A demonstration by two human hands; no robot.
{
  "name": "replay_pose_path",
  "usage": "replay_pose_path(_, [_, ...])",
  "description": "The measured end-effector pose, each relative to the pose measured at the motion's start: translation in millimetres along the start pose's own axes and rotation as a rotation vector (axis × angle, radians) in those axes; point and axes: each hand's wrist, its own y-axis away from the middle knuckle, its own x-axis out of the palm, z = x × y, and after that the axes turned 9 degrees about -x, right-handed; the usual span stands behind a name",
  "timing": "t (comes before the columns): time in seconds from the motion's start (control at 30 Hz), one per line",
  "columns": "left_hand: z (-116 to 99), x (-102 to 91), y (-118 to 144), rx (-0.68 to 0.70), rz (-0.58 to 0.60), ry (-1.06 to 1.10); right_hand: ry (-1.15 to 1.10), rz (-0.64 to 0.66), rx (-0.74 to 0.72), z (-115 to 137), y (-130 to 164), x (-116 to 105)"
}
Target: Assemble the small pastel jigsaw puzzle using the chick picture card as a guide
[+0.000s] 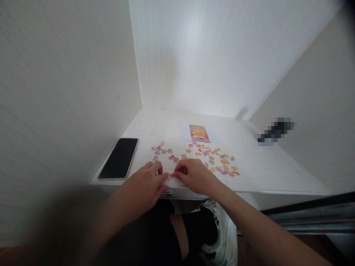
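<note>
Small jigsaw pieces (222, 157) in orange, purple, pink and grey-green lie loose on the white desktop. At its front edge my left hand (148, 183) is curled, its index fingertip on a pinkish jigsaw piece (168, 177). My right hand (195, 175) meets it from the other side, thumb and fingers pinched at a reddish-orange jigsaw piece (173, 174). These two pieces touch or nearly touch; the fingertips partly hide them. Behind the pieces lies a picture card (199, 133) showing a yellow character with a pink top, on a white sheet (185, 132).
A black-screened phone (119, 159) lies at the desktop's left. White panels enclose the desk (266, 173) at left, back and right. A blurred-out dark object (277, 131) is at the right wall. Below the front edge are a drawer handle (168, 192), my legs and a white shoe (222, 225).
</note>
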Motion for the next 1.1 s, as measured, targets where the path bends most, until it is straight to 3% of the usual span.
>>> replay_pose_path(0.27, [-13,0.7,3,-0.019,-0.007,-0.174,0.081,0.083,-0.029,5,-5,-3])
replay_pose_path(0.5, [-22,10.7,8,-0.064,-0.042,-0.213,0.232,-0.061,-0.121,12,17,15])
replay_pose_path(0.7, [-29,14.0,9,-0.112,-0.043,-0.25,0.376,-0.084,-0.279,6,36,28])
replay_pose_path(0.83, [-25,17.7,12,-0.116,-0.032,-0.236,0.341,-0.116,-0.383,-2,41,28])
replay_pose_path(1.1, [-2,23.5,20,-0.086,-0.163,-0.067,0.102,-0.294,-0.344,-14,47,34])
